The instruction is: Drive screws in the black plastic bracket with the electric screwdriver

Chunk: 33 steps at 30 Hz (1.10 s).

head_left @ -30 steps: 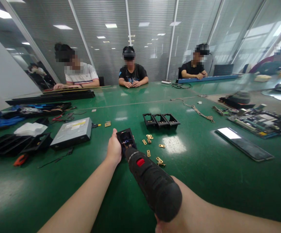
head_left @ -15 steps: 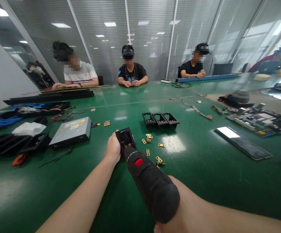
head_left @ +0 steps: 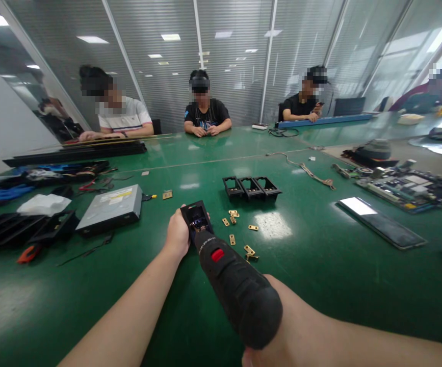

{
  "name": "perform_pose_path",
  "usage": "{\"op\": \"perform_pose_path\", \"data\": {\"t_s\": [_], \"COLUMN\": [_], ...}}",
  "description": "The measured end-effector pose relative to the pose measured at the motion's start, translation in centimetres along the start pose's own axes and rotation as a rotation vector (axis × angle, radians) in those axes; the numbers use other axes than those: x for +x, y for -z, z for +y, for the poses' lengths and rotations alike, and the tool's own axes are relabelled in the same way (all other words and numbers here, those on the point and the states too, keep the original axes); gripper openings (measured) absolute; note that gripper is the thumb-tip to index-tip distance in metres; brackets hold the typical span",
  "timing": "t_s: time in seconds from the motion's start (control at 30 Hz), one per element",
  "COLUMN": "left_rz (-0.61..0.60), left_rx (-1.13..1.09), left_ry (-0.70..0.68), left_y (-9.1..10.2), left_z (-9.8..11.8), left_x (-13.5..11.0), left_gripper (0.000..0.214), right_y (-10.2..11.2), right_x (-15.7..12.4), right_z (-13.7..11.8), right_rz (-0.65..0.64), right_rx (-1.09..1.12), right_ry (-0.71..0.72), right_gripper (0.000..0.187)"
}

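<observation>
My left hand point(head_left: 178, 233) grips a black rectangular plastic frame point(head_left: 195, 208) by its left side, with brass-coloured pieces inside it. A black cordless drill point(head_left: 239, 285) with a red switch is in my right hand point(head_left: 278, 318), mostly hidden behind the drill body. The drill's front end points into the frame; its tip is hard to make out. A bluish light shows inside the frame. Several small brass plates point(head_left: 232, 239) with holes lie just right of the frame. Behind them stand three joined black frames point(head_left: 251, 188).
On the left lie a silver disc drive point(head_left: 110, 206), black trays point(head_left: 10, 228) and an orange-handled tool point(head_left: 29, 253). To the right are a phone point(head_left: 381, 224), circuit boards point(head_left: 404, 186) and a cord point(head_left: 312, 173). Several people sit across the green table point(head_left: 312, 285).
A bluish light now shows inside the frame at the drill's tip. Both my hands keep nearly the same place. The person at the far right has raised a hand.
</observation>
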<state>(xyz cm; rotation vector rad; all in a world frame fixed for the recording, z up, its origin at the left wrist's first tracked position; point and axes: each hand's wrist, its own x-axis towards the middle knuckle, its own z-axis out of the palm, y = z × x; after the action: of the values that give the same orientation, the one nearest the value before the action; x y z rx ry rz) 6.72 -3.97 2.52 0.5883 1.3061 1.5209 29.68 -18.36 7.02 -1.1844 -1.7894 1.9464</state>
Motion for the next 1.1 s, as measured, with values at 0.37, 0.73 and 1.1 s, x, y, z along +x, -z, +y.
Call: {"op": "perform_pose_path", "data": {"t_s": [0.37, 0.73, 1.1], "left_rz": [0.002, 0.007, 0.023], "left_rx": [0.003, -0.043, -0.002], "left_ry": [0.006, 0.025, 0.007], "left_y": [0.0, 0.0, -0.3], "left_z": [0.1, 0.0, 0.7], "left_x": [-0.1, 0.2, -0.7], "left_gripper": [0.043, 0.043, 0.043], "right_y": [0.3, 0.3, 0.3], "right_x": [-0.4, -0.5, -0.7], "right_z": [-1.4, -1.9, -2.6], "right_rz": [-0.013, -0.027, 0.004], "right_rx": [0.006, 0.099, 0.178], "right_ry": [-0.04, -0.025, 0.065], "right_gripper": [0.054, 0.054, 0.046]}}
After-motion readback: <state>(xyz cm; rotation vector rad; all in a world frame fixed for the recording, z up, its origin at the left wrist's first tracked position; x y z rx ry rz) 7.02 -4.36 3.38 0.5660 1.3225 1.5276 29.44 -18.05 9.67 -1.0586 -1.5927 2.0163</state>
